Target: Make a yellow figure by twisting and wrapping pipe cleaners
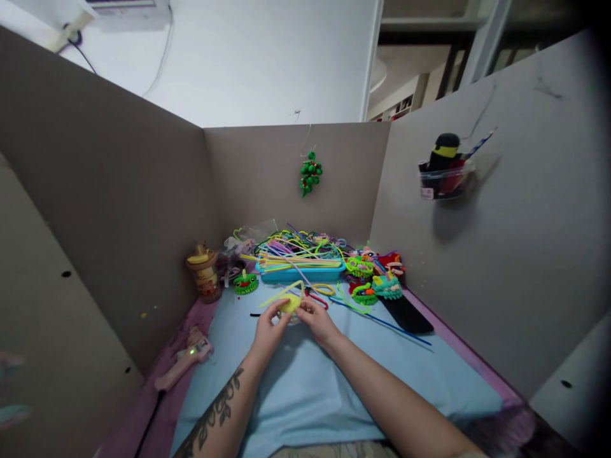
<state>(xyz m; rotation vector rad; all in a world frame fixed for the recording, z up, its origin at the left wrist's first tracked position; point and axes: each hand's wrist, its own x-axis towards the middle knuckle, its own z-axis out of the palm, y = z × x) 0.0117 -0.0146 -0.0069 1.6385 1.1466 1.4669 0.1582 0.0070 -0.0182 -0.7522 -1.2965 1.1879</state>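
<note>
A yellow pipe cleaner piece, wound into a fuzzy shape with a long loose end bent above it, is held up over the blue cloth. My left hand grips its left side between thumb and fingers. On the right edge, my right hand pinches it with thumb and forefinger. Just beyond my hands lie red-handled pliers and a yellow ring. A long blue pipe cleaner stretches away to the right.
Many coloured pipe cleaners fill a blue tray at the back. Finished fuzzy heads cluster at right beside a black phone-like slab. A green head, a lidded cup and a pink glue gun stand left. Grey panels enclose the table.
</note>
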